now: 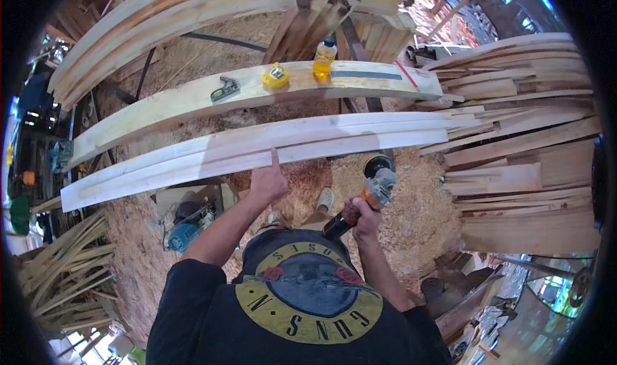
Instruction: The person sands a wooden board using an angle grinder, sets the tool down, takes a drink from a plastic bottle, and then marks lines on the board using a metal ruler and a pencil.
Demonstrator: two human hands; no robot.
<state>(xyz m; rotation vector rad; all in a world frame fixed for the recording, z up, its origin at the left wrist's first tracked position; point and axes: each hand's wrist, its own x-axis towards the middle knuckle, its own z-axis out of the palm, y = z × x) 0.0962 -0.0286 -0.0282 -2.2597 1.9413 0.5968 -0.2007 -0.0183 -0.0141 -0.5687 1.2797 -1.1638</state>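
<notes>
Left hand (268, 182) extends its index finger at the near edge of the pale boards (250, 141), the landmark for all positions below; the fingertip overlaps that edge, but contact cannot be confirmed. Right hand (367, 222) is wrapped around the body of an angle grinder (376, 190), positioned on the near side of the landmark, toward its right end, disc end foremost.

Head view: the pale boards lie lengthwise across the work area, side by side, with a dark line between them. Beyond them runs a thick beam (250, 93). Its top carries, from left to right, a small hand tool (225, 89), a yellow tape measure (276, 75), a bottle (323, 59) containing yellow liquid, a dark strip (366, 75) and a red strip (406, 75). Farther beyond are more long boards (193, 11). Stacked timber (514, 127) adjoins the landmark's right end. On its near side, shavings cover the floor (414, 227); a teal power tool (184, 237) and thin offcuts (64, 272) lie toward the left.
</notes>
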